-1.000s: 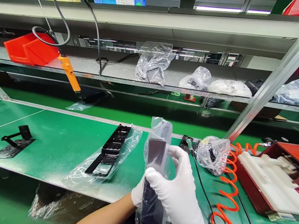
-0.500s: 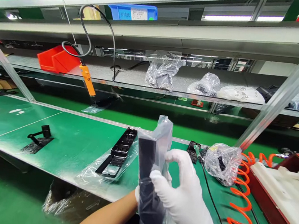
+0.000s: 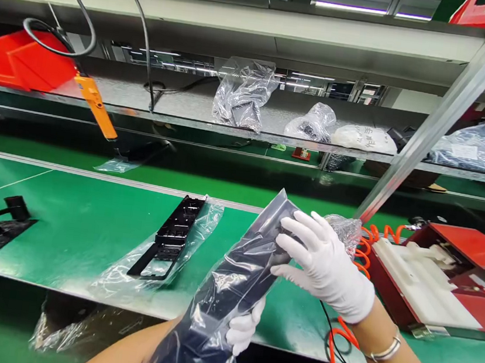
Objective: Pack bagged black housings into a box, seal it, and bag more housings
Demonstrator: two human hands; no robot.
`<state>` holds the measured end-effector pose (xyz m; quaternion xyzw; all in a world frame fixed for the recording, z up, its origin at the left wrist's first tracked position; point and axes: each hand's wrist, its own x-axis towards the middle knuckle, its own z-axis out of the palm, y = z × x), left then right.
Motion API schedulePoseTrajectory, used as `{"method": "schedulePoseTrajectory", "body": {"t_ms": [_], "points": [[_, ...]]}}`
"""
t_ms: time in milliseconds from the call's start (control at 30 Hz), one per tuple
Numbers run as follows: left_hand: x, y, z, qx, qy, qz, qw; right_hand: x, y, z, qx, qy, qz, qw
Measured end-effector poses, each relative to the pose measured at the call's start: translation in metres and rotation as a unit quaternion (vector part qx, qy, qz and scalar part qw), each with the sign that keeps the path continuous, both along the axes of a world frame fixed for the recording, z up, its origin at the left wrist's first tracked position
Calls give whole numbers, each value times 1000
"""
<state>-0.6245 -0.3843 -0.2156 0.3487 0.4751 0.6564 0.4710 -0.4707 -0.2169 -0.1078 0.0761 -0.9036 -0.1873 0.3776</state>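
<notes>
A long black plastic part in a clear plastic bag [image 3: 230, 280] is held tilted in front of me, its upper end leaning right. My left hand [image 3: 244, 328], white-gloved, is closed around it from beneath, with fingertips showing at the right edge. My right hand [image 3: 325, 265], also gloved, lies with fingers stretched out and slightly apart against the bag's upper right side. To the left, a black frame-like part [image 3: 169, 237] with a rectangular opening rests on a flattened clear bag [image 3: 119, 269] on the green bench [image 3: 86, 227].
A small black bracket on a plate [image 3: 10, 218] sits at bench left. At right stands a red and white machine [image 3: 437, 282] beside a coiled orange hose [image 3: 364, 249]. An orange electric screwdriver [image 3: 96, 107] hangs near a red bin [image 3: 25, 60]. Bagged items [image 3: 246, 96] line the shelf.
The bagged part has gone from nearly upright to a slant leaning right. My right hand has opened from its pinch and lies along the upper bag. The view has shifted right.
</notes>
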Motion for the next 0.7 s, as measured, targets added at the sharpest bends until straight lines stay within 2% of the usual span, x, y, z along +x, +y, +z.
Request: {"method": "schedulePoseTrajectory", "body": {"t_ms": [67,133,233,333,500,600,700], "points": [[3,-3,2,-31,-56,-137,989,4,1,0,6,-17,1,1000],[5,-7,10,-44,-100,-204,973,6,2,1,19,-16,-4,1000],[5,-8,23,-57,-116,-246,961,6,2,5,60,2,-23,998],[4,-6,27,-57,-126,-301,944,5,2,11,76,-8,-31,997],[-1,-2,10,-64,-155,-325,931,6,5,13,-29,-54,-12,998],[-4,3,-1,-39,-195,-361,911,5,6,9,-16,-51,-12,998],[-4,8,-4,-27,-211,-375,902,5,5,7,-1,-44,-23,999]]}}
